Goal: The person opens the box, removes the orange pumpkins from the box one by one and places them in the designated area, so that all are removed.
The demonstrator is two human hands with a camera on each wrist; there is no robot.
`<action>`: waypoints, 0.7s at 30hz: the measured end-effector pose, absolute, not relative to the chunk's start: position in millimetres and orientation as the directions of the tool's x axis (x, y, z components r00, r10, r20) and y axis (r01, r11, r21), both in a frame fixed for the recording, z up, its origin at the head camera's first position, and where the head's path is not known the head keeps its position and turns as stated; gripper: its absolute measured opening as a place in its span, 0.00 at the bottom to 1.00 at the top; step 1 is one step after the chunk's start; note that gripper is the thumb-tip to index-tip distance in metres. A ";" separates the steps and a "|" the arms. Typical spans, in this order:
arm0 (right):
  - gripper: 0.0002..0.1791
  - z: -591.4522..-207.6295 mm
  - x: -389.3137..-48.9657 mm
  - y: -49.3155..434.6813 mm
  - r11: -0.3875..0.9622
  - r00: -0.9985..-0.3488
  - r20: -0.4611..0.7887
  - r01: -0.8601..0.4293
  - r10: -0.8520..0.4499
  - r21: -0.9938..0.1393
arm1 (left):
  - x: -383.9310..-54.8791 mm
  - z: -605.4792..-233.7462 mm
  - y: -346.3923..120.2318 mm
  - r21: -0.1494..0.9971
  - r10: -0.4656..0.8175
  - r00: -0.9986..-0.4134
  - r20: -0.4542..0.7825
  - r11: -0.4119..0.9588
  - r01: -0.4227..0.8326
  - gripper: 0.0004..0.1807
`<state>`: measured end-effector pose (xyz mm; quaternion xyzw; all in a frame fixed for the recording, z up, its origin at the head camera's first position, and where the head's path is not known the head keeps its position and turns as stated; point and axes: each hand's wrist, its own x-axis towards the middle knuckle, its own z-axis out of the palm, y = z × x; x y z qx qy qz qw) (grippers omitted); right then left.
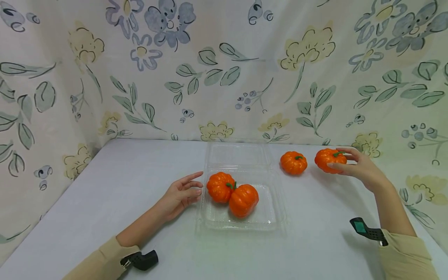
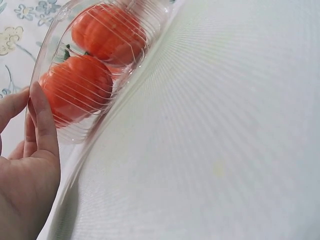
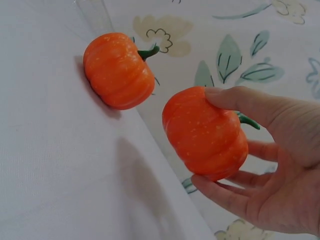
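Note:
My right hand (image 1: pixel 365 169) grips a small orange toy pumpkin (image 1: pixel 329 160) with a green stem, held above the table by thumb and fingers; the right wrist view shows its shadow on the cloth below. Another toy pumpkin (image 3: pixel 119 71) sits on the table to its left. Two more pumpkins (image 1: pixel 220 187) (image 1: pixel 244 200) lie side by side in a clear plastic clamshell box (image 1: pixel 269 225) whose lid (image 1: pixel 238 153) is folded back. My left hand (image 1: pixel 180 198) is at the box's left side, fingers fairly straight and fingertips right at the rim.
A white cloth covers the table (image 1: pixel 157 249). Floral fabric (image 1: pixel 224 70) hangs behind the table and along both sides. Each sleeve carries a black wrist mount (image 1: pixel 140 260).

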<state>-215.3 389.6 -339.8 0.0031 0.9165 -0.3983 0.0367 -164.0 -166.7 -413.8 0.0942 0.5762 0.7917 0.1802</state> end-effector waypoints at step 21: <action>0.50 -357.9 -221.5 398.5 0.686 -0.987 -0.160 0.095 -0.032 -0.722 | -163.3 -414.1 -166.6 0.945 0.393 -0.919 -0.040 -0.285 -0.163 0.37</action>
